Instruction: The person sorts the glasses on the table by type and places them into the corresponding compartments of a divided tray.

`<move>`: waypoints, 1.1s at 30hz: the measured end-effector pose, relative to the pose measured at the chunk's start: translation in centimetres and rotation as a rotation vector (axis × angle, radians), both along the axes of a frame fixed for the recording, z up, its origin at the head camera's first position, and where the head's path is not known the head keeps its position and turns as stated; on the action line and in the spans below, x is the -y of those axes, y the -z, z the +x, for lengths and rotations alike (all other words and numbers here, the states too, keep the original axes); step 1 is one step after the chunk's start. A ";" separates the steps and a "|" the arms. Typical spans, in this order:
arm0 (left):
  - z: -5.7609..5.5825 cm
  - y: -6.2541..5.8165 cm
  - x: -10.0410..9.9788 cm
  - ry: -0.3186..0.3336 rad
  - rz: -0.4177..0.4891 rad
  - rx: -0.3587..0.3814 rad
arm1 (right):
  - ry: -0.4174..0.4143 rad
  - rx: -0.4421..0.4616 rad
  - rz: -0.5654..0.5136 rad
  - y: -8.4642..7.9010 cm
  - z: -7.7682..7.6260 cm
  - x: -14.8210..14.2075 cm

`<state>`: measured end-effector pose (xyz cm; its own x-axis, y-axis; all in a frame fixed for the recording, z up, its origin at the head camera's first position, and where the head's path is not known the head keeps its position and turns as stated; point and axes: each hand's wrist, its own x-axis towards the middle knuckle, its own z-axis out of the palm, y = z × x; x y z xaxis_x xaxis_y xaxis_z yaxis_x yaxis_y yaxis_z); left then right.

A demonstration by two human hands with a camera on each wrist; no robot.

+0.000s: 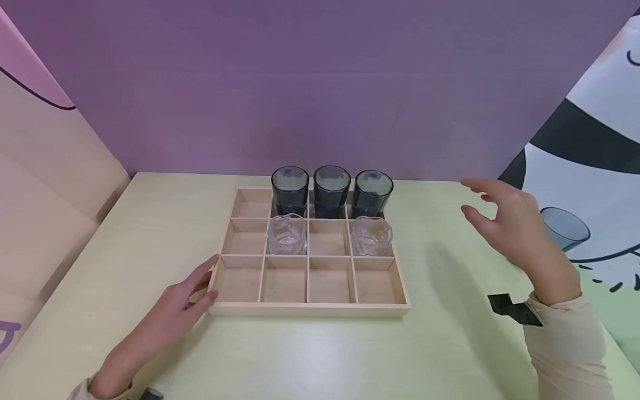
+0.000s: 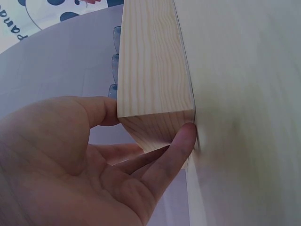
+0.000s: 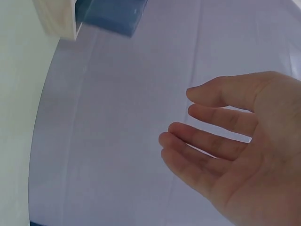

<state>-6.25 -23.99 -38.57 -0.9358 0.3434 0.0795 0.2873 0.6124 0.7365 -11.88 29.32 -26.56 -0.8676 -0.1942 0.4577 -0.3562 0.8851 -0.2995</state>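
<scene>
A pale wooden compartment tray (image 1: 310,309) lies on the table. At its near left corner, my left hand (image 1: 172,308) grips the wall. The left wrist view shows that hand's thumb and fingers spread across the corner of the tray (image 2: 153,61). Three dark grey-blue glasses (image 1: 331,191) stand in the back row, right of its leftmost compartment. Two clear glasses (image 1: 287,236) sit in the middle row, in the second and fourth compartments. My right hand (image 1: 525,233) hovers with bent, parted fingers and nothing in it. Behind that wrist stands another blue-grey glass (image 1: 567,228), partly hidden.
The light table (image 1: 320,355) ends at a purple backdrop (image 1: 310,89). A pink-beige panel (image 1: 50,183) bounds the left side, and a panel with a black-and-white cartoon print (image 1: 585,144) bounds the right.
</scene>
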 end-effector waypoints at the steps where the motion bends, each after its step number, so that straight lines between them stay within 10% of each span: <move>1: 0.0 0.0 0.0 -0.001 0.001 0.001 | 0.010 0.009 -0.005 0.0 0.0 -0.4; 33: -0.1 -0.2 0.0 -0.002 -0.010 0.041 | 0.304 0.204 0.025 0.6 -1.3 -7.1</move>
<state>-6.33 -24.02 -38.38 -0.9388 0.3424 0.0380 0.2562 0.6203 0.7414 -13.13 36.43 -27.15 -0.9605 0.0775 0.2673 -0.0110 0.9492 -0.3146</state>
